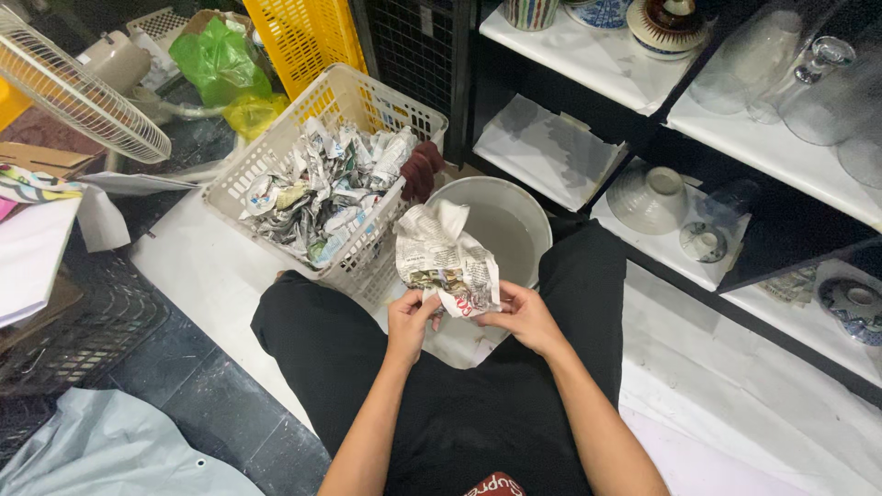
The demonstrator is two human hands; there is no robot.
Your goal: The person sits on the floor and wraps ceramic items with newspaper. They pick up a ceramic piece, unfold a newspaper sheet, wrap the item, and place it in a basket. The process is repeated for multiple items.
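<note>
Now | both hands: left hand (411, 319), right hand (524, 314) | gripping crumpled newspaper bundle (446, 262) between, above fingers

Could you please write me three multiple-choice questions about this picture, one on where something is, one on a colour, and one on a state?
1. Where does the white basket of crumpled newspaper sit?
A. On the person's left
B. On a shelf
C. Behind the fan

2. What colour is the crate behind the basket?
A. Blue
B. Yellow
C. Red

3. How is the newspaper bundle held?
A. It lies alone on the floor
B. By one hand only
C. By both hands

Answers:
1 A, it stands on the floor beside the left knee.
2 B, its plastic mesh is bright yellow.
3 C, the left hand and the right hand grip its lower edge above the white bucket.
</note>
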